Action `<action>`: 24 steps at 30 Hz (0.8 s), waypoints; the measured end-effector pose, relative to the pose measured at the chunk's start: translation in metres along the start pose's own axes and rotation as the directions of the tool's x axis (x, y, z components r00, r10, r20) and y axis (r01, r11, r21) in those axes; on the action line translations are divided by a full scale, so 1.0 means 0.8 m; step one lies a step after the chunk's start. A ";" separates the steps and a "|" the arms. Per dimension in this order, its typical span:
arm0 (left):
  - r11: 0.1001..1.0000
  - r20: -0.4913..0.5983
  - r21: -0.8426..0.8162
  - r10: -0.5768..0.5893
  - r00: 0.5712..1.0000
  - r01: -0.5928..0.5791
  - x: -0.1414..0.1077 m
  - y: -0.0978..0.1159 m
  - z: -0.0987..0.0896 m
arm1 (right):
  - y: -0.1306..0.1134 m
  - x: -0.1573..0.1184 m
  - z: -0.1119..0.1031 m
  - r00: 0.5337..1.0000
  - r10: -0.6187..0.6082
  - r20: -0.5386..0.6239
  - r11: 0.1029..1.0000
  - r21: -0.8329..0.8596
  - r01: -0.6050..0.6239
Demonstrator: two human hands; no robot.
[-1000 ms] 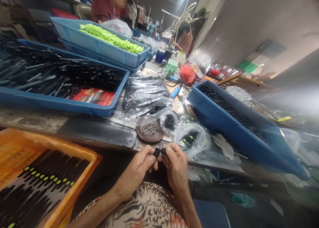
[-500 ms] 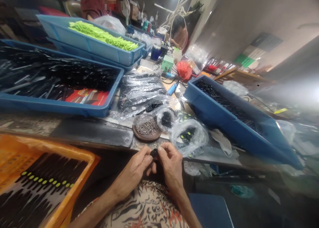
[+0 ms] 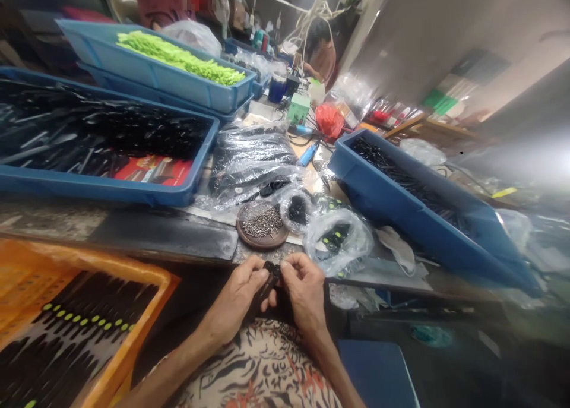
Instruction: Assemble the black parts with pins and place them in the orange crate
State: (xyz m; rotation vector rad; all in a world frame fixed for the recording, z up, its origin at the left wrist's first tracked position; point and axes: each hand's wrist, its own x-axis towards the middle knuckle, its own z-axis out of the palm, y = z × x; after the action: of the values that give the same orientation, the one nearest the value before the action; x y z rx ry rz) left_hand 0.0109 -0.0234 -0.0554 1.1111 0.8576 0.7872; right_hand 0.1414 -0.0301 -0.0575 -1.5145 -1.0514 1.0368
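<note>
Close together above my lap, both hands grip a small black part (image 3: 269, 271), its exact kind too small to make out. My left hand (image 3: 244, 284) pinches it from the left, thumb and fingers closed. From the other side, my right hand (image 3: 303, 286) pinches its right end between thumb and forefinger. Just beyond my fingers, a round brown dish (image 3: 262, 243) of small metal screws or pins rests at the table edge. Beside it are a clear bag of tiny black pieces (image 3: 297, 211) and an open plastic bag (image 3: 341, 242) holding black pieces with green dots.
An orange crate (image 3: 154, 277) of black green-dotted pieces stands at lower left. Blue bins hold black parts (image 3: 146, 120) and bright green pieces (image 3: 178, 57); another blue bin (image 3: 401, 200) slants along the right. A large wrapped bundle (image 3: 253, 158) lies mid-table. Two people sit farther back.
The black part between my fingers has turned and shows more of its length. My left hand has shifted slightly left. The whole view has moved a little.
</note>
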 end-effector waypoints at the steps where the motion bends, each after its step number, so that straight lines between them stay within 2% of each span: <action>1: 1.000 -0.007 0.011 -0.001 1.000 0.002 0.000 0.003 0.000 | 0.000 0.000 0.000 1.000 -0.003 -0.007 1.000 -0.009 0.003; 7: 0.996 -0.059 0.092 0.007 0.998 -0.001 0.000 0.012 0.005 | -0.006 -0.002 0.003 1.000 0.024 0.018 0.998 0.063 -0.025; 14: 0.997 -0.141 0.060 0.050 0.989 -0.042 0.006 0.005 0.009 | -0.008 -0.002 0.006 1.000 0.005 -0.022 0.998 0.059 -0.004; 17: 0.970 -0.173 0.218 0.146 0.974 -0.106 0.006 0.002 0.007 | -0.004 0.000 0.004 1.000 -0.011 -0.019 0.999 0.040 0.012; 20: 0.863 -0.158 0.459 0.314 0.936 -0.212 0.004 -0.001 0.005 | -0.004 0.000 0.004 0.999 -0.025 -0.028 0.999 0.021 0.025; 22: 0.834 -0.146 0.500 0.346 0.927 -0.233 0.002 -0.002 0.005 | -0.005 -0.001 0.004 0.999 -0.032 -0.030 0.999 0.020 0.032; 24: 0.855 -0.159 0.473 0.319 0.934 -0.211 0.001 0.000 0.005 | -0.006 -0.001 0.005 0.999 -0.038 -0.027 0.999 0.025 0.039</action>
State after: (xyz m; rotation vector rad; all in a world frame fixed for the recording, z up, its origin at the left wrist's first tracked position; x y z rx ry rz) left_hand 0.0145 -0.0243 -0.0546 1.5984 1.1359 0.9935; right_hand 0.1369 -0.0294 -0.0532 -1.4787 -1.0409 0.9972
